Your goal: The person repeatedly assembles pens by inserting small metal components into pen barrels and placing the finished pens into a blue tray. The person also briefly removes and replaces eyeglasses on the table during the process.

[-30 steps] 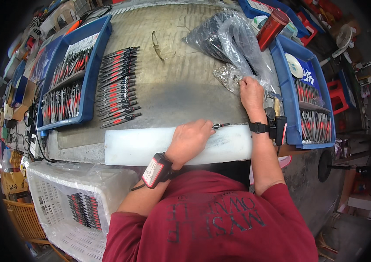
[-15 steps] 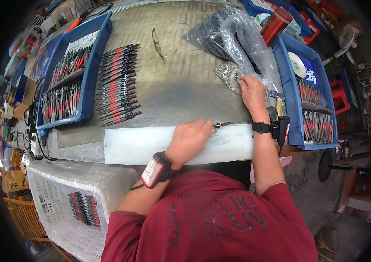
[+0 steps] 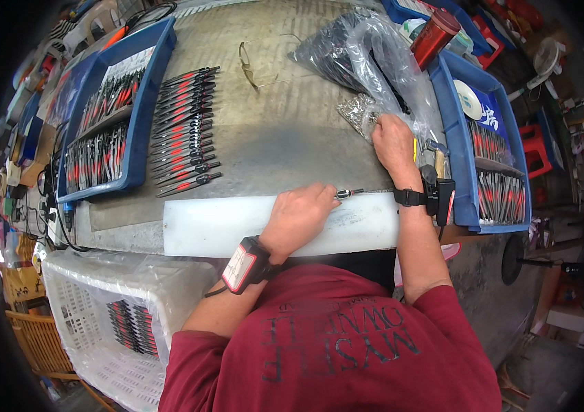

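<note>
My left hand (image 3: 306,211) is closed over a white board (image 3: 227,225) at the table's near edge. From its fingers sticks the dark, metal-tipped end of a slim black tool (image 3: 349,194); the rest is hidden in my grip. Farther right, my right hand (image 3: 395,145) is closed, fingertips at the edge of a pile of small shiny metal parts (image 3: 359,113). What those fingers hold, if anything, is too small to make out. Left of the middle lies a column of similar slim black-and-red tools (image 3: 185,130), side by side.
Blue trays of black-and-red tools stand left (image 3: 137,123) and right (image 3: 448,117). Clear plastic bags (image 3: 347,51) and a red tumbler (image 3: 435,40) lie beyond my right hand. Eyeglasses (image 3: 245,69) rest farther back. A lined white basket (image 3: 89,268) sits below the table at left.
My right hand has shifted slightly left and nearer at the metal parts. The plastic bag beyond it has moved a little. My left hand keeps its grip in nearly the same place.
</note>
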Tool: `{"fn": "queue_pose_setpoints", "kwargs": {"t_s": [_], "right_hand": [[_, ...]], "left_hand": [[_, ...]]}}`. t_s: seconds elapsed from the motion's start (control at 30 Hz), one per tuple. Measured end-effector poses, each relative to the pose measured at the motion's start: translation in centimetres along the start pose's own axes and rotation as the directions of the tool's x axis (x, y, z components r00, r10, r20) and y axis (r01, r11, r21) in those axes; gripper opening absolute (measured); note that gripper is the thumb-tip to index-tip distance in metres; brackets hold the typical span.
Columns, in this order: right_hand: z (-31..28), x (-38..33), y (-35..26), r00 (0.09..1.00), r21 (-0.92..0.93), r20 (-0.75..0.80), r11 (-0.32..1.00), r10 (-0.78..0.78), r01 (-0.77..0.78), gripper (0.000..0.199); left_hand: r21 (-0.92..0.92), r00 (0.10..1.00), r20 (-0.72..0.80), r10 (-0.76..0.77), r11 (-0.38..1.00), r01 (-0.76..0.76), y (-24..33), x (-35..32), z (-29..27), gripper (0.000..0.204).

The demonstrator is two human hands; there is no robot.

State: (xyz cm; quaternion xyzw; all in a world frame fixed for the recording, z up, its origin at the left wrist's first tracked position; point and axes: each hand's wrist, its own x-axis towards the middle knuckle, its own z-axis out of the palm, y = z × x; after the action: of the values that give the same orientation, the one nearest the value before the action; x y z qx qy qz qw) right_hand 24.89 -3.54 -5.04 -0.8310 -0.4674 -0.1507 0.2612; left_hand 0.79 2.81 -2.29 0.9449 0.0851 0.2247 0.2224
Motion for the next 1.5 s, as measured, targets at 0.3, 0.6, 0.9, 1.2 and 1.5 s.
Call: {"fn": "queue_pose_setpoints", "kwargs": {"t_s": [0.3,0.6,0.9,1.2,1.5], "right_hand": [[-3.7,-1.1,-1.8,0.892,0.584,0.295,0.674,0.343,-0.453,0.012],[-7.3,-6.9,-6.4,0.859,0.737,0.484,0.45,0.169,-0.504,0.007],[-6.2,-8.6,-7.9,0.988,0.715,0.149,0.687,0.027,-0.126,0.003],[-5.7,-9.1,-8.0,0.994,0.655,0.112,0.751,0.008,-0.08,0.006],[-6.3,-8.9,-7.9,0.989,0.573,0.143,0.818,-0.048,-0.044,0.007]], "left_hand": [[-0.011,1.0,0.012,-0.016,1.0,0.016,0.0,-0.1,-0.2,0.016],[-0.015,1.0,-0.025,-0.002,1.0,0.002,-0.1,-0.1,0.1,0.016],[-0.026,0.999,-0.039,-0.002,1.0,0.001,-0.3,-0.2,0.3,0.017],[-0.024,0.999,-0.037,-0.015,1.0,0.014,-0.3,-0.3,0.4,0.015],[0.004,0.999,-0.035,0.003,1.0,-0.003,-0.2,-0.3,0.4,0.017]]}}
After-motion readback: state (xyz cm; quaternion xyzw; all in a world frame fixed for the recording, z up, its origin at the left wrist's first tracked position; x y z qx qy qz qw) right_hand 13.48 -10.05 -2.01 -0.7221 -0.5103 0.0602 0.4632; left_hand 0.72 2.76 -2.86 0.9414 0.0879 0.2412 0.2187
